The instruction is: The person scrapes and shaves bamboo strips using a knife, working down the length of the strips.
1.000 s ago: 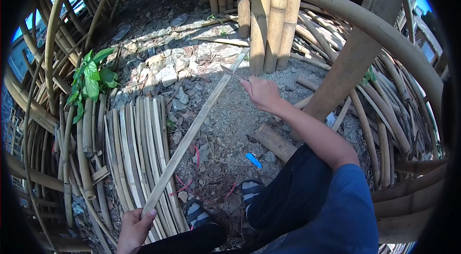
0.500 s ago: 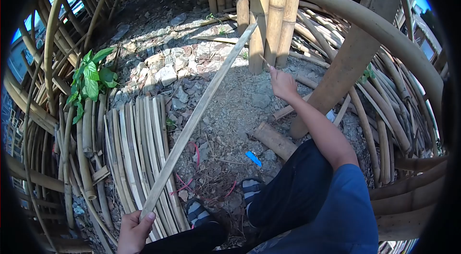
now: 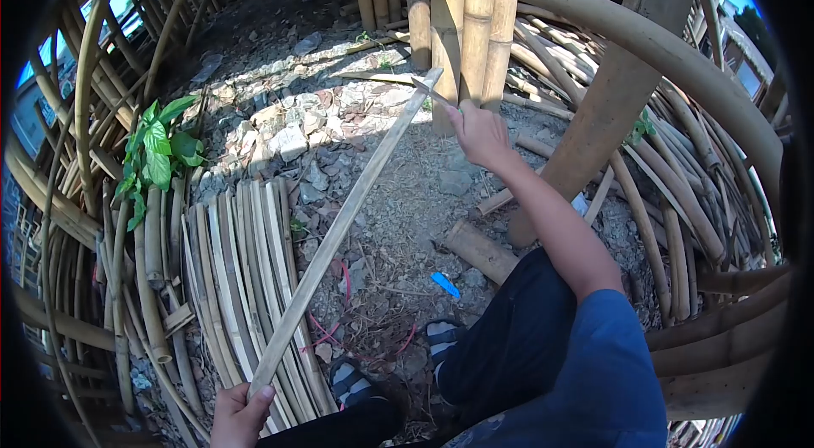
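A long, flat bamboo strip [image 3: 346, 221] slants up and away across the middle of the view. My left hand [image 3: 240, 417] is closed round its near end at the bottom, thumb lying on top. Farther out, my right hand [image 3: 483, 136] grips a knife [image 3: 434, 95], its handle mostly hidden in the fingers. The narrow blade points up and left and overlaps the strip close to its far tip. Below the strip, on the left, lies a row of split bamboo strips [image 3: 242, 257] side by side on the ground.
Upright bamboo posts [image 3: 481, 28] stand just beyond my right hand. A curved bamboo pole [image 3: 585, 11] arches overhead, and a thick slanted post [image 3: 606, 109] rises by my right arm. A bamboo offcut [image 3: 481, 251] and a blue scrap [image 3: 445, 284] lie near my feet; a leafy plant [image 3: 157, 147] grows left.
My right hand has moved left and up, bringing the knife over the strip's far end. The strip's far tip sits slightly lower and farther left; my left hand keeps its grip.
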`<action>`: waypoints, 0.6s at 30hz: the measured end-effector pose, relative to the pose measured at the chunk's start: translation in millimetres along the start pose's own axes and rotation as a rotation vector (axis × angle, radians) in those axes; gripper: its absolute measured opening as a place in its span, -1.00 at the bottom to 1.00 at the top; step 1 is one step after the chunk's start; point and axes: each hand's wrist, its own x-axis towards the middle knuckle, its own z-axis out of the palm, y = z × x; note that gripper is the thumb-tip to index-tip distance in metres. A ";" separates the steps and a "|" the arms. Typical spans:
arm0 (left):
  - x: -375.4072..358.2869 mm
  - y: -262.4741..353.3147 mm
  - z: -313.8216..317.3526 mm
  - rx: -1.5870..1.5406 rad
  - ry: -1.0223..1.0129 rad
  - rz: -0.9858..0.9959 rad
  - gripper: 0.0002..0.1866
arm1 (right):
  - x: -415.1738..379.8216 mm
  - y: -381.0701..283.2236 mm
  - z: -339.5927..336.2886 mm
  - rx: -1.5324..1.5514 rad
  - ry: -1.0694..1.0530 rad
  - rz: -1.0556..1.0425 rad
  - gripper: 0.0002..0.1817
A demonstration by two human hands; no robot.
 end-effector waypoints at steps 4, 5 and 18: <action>18.5 -1.0 5.4 -0.015 0.010 -0.031 -0.59 | 21.1 17.5 6.5 -0.193 -0.060 0.092 -0.49; 17.0 -1.0 1.2 0.023 0.005 -0.057 -0.59 | 7.2 6.8 12.6 -0.184 -0.081 0.123 -0.49; 18.9 -4.7 0.9 -0.015 -0.041 -0.148 -0.56 | -9.2 13.6 26.1 -0.257 -0.106 0.092 -0.48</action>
